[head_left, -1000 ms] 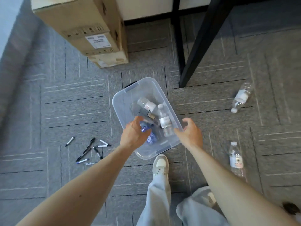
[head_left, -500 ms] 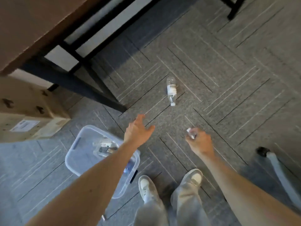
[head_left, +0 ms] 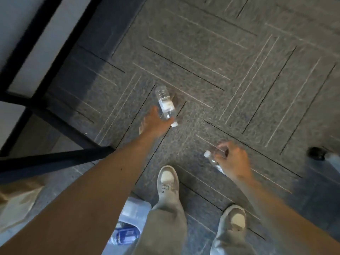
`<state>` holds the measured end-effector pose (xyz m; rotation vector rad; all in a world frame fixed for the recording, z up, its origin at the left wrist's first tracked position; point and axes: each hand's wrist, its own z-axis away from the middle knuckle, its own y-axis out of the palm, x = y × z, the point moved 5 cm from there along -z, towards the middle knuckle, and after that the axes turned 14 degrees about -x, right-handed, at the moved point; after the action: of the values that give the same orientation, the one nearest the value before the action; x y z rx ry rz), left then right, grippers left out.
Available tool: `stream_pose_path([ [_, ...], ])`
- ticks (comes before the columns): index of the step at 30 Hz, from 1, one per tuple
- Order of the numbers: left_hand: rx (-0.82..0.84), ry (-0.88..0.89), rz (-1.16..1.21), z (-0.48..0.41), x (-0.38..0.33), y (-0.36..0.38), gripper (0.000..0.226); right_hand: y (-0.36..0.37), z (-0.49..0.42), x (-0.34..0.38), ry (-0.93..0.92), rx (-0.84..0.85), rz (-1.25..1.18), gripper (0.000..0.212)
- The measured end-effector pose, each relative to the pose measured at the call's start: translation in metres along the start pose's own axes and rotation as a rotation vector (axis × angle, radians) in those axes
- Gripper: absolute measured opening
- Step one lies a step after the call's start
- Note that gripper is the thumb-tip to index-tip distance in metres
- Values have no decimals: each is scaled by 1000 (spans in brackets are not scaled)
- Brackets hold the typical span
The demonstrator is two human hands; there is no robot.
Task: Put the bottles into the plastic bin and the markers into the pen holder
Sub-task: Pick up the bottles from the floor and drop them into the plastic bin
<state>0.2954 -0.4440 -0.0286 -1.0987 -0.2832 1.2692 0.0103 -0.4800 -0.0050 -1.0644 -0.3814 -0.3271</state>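
A clear water bottle [head_left: 165, 105] with a white label and white cap lies on the grey carpet, cap toward me. My left hand [head_left: 153, 121] reaches out beside it, fingers spread and touching its lower part near the cap. My right hand [head_left: 232, 160] is closed around a second clear bottle [head_left: 211, 159], whose white cap sticks out to the left. The plastic bin [head_left: 132, 210] shows only as a corner at the bottom, mostly hidden behind my left arm and leg. No markers or pen holder are in view.
A black table frame [head_left: 55, 118] runs along the left. A cardboard box [head_left: 16, 201] sits at the lower left. My two white shoes [head_left: 168, 181] stand on the carpet. A black chair caster [head_left: 316, 153] is at the right edge.
I have turned away from the bin and stepped toward the lying bottle. My left hand moved forward until it reached that bottle. My right hand keeps its bottle.
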Motion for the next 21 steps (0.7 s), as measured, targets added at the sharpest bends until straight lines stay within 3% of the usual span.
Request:
stream_pose_path([
  [5, -7, -23, 108, -74, 0, 50, 78, 34, -37, -15, 66, -53, -26, 29],
  [9, 0, -54, 66, -113, 1, 83, 100, 51, -58, -27, 98, -60, -34, 29],
  [12, -31, -35, -124, -134, 5, 99, 121, 57, -71, -32, 91, -69, -52, 28],
  [21, -68, -25, -175, -155, 16, 126, 122, 64, -91, -36, 30, -95, -60, 33],
])
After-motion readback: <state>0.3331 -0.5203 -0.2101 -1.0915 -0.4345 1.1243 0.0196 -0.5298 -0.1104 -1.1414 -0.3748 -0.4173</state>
